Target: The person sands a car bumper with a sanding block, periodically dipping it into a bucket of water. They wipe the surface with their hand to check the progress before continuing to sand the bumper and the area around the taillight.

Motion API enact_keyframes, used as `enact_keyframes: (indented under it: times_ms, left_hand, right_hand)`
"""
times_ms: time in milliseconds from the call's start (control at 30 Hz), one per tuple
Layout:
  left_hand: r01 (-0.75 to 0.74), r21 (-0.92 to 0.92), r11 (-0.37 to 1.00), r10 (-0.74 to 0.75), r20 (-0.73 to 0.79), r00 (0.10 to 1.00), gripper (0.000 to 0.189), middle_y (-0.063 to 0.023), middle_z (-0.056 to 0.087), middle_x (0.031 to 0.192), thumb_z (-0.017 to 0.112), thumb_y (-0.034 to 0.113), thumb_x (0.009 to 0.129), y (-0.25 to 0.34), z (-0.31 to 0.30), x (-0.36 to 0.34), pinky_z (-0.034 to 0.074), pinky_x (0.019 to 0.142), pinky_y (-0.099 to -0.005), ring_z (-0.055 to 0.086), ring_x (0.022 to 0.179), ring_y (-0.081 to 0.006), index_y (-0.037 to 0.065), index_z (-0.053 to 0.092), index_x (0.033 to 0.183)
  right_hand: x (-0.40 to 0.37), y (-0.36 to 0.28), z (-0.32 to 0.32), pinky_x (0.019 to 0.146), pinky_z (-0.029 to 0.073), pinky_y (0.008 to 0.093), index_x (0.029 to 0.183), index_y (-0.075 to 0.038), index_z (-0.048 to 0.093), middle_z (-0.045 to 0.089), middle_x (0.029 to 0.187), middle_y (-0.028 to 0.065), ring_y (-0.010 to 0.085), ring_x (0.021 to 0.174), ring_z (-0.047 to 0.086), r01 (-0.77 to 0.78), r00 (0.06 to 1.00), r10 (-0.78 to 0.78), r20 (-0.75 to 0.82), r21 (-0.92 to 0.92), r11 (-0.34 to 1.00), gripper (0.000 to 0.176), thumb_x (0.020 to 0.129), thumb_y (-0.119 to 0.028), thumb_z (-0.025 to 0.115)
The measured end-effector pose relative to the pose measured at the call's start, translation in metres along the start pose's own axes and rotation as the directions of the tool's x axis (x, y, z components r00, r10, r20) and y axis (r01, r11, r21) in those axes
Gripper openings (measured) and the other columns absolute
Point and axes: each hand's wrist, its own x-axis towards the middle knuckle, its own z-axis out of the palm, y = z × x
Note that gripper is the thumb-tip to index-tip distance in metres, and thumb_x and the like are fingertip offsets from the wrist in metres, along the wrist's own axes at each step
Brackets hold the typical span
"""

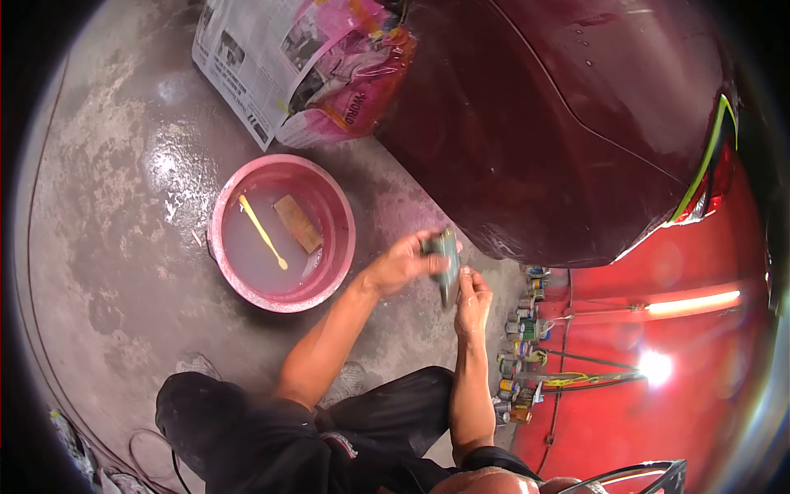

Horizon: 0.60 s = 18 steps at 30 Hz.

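Observation:
My left hand (pixel 403 265) is closed around a grey-green block (pixel 448 262) that looks like a sanding block, blurred by motion. Close against its right edge, my right hand (pixel 473 301) has its thumb and fingers pinched together; what lies between them is hidden. Both hands are in front of the lower edge of a dark red car body (pixel 510 148). To the left on the floor stands a pink tub (pixel 226 276) of cloudy water. In it are a long yellow stick (pixel 262 230) with a rounded end and a brown block (pixel 298 224).
Newspaper (pixel 255 70) with pink overspray covers part of the car. Green tape (pixel 708 160) edges the tail lamp (pixel 717 185). Several cans (pixel 514 346) line the red wall (pixel 601 395), under bright lamps. The concrete floor (pixel 107 247) is wet in places; a hose (pixel 49 362) runs along the left.

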Motion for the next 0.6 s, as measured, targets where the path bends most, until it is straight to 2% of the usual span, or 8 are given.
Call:
enact_keyframes:
  times_ms: [67, 133, 167, 233, 267, 333, 500, 600]
  left_hand:
    - [-0.093, -0.017, 0.995, 0.090, -0.154, 0.984, 0.059, -0.0026, 0.067, 0.114, 0.077, 0.022, 0.089, 0.007, -0.010, 0.013, 0.051, 0.089, -0.0315, 0.063, 0.099, -0.0134, 0.004, 0.053, 0.141]
    - [0.059, 0.533, 0.844, 0.374, -0.663, 0.648, 0.069, -0.0146, 0.065, 0.130, 0.078, 0.025, 0.087, 0.027, -0.013, 0.027, 0.050, 0.099, -0.0378, 0.064, 0.115, -0.0236, -0.003, 0.050, 0.143]
    - [0.059, 0.530, 0.846, 0.374, -0.668, 0.644, 0.069, -0.0146, 0.065, 0.130, 0.078, 0.025, 0.087, 0.029, -0.021, 0.036, 0.050, 0.099, -0.0378, 0.064, 0.115, -0.0236, -0.003, 0.050, 0.143]
    - [0.045, 0.690, 0.723, 0.634, -0.687, 0.355, 0.070, -0.0196, 0.064, 0.130, 0.079, 0.028, 0.086, 0.028, -0.039, 0.055, 0.048, 0.099, -0.0391, 0.064, 0.114, -0.0272, -0.004, 0.051, 0.142]
    - [0.047, 0.689, 0.723, 0.635, -0.689, 0.350, 0.070, -0.0196, 0.064, 0.130, 0.079, 0.028, 0.086, 0.029, -0.047, 0.065, 0.048, 0.099, -0.0391, 0.064, 0.114, -0.0272, -0.004, 0.051, 0.142]
    - [0.018, 0.849, 0.528, 0.840, -0.525, 0.133, 0.062, -0.0228, 0.064, 0.126, 0.079, 0.028, 0.086, 0.028, -0.062, 0.086, 0.048, 0.098, -0.0399, 0.063, 0.116, -0.0306, -0.003, 0.058, 0.136]
    - [0.032, 0.849, 0.528, 0.849, -0.528, 0.004, 0.053, -0.0251, 0.064, 0.123, 0.080, 0.029, 0.086, 0.017, -0.075, 0.121, 0.046, 0.101, -0.0425, 0.060, 0.120, -0.0364, -0.003, 0.066, 0.126]
    - [0.092, 0.926, 0.367, 0.927, -0.356, -0.115, 0.048, -0.0285, 0.058, 0.132, 0.070, 0.027, 0.093, 0.012, -0.073, 0.133, 0.045, 0.103, -0.0438, 0.059, 0.121, -0.0404, -0.003, 0.063, 0.131]
  right_hand:
    - [0.004, 0.000, 0.001, 0.079, 0.058, 0.0311, 0.108, 0.004, 0.069, 0.068, 0.094, 0.0108, 0.0167, 0.090, 0.065, 0.121, 0.989, -0.120, -0.089, 0.013, 0.993, 0.032, 0.100, -0.027, 0.063]
    - [0.011, 0.001, -0.007, 0.079, 0.060, 0.0360, 0.111, 0.009, 0.066, 0.067, 0.100, 0.0153, 0.0220, 0.093, 0.065, 0.237, 0.945, -0.230, -0.232, 0.003, 0.972, 0.034, 0.099, -0.023, 0.063]
    - [0.016, 0.006, -0.013, 0.079, 0.060, 0.0360, 0.111, 0.009, 0.066, 0.067, 0.100, 0.0153, 0.0220, 0.093, 0.065, 0.236, 0.946, -0.230, -0.227, -0.001, 0.972, 0.034, 0.099, -0.023, 0.063]
    - [0.023, 0.018, -0.022, 0.079, 0.060, 0.0378, 0.113, 0.005, 0.066, 0.066, 0.109, 0.0134, 0.0219, 0.100, 0.064, 0.208, 0.945, -0.189, -0.266, 0.047, 0.977, 0.035, 0.099, -0.027, 0.064]
    - [0.025, 0.023, -0.025, 0.079, 0.060, 0.0384, 0.114, 0.005, 0.065, 0.066, 0.111, 0.0143, 0.0225, 0.102, 0.063, 0.189, 0.949, -0.160, -0.273, 0.081, 0.979, 0.036, 0.098, -0.027, 0.064]
    - [0.026, 0.029, -0.027, 0.079, 0.060, 0.0384, 0.114, 0.005, 0.065, 0.066, 0.111, 0.0144, 0.0225, 0.102, 0.063, 0.175, 0.951, -0.148, -0.272, 0.079, 0.981, 0.036, 0.098, -0.027, 0.064]
    - [0.033, 0.068, -0.046, 0.079, 0.059, 0.0370, 0.111, 0.004, 0.066, 0.066, 0.111, 0.0118, 0.0220, 0.101, 0.063, 0.084, 0.976, -0.081, -0.200, 0.005, 0.996, 0.034, 0.098, -0.027, 0.065]
    - [0.037, 0.086, -0.049, 0.079, 0.058, 0.0366, 0.110, 0.002, 0.067, 0.067, 0.109, 0.0094, 0.0208, 0.100, 0.063, -0.026, 0.992, 0.029, -0.121, 0.022, 0.999, 0.033, 0.098, -0.029, 0.066]
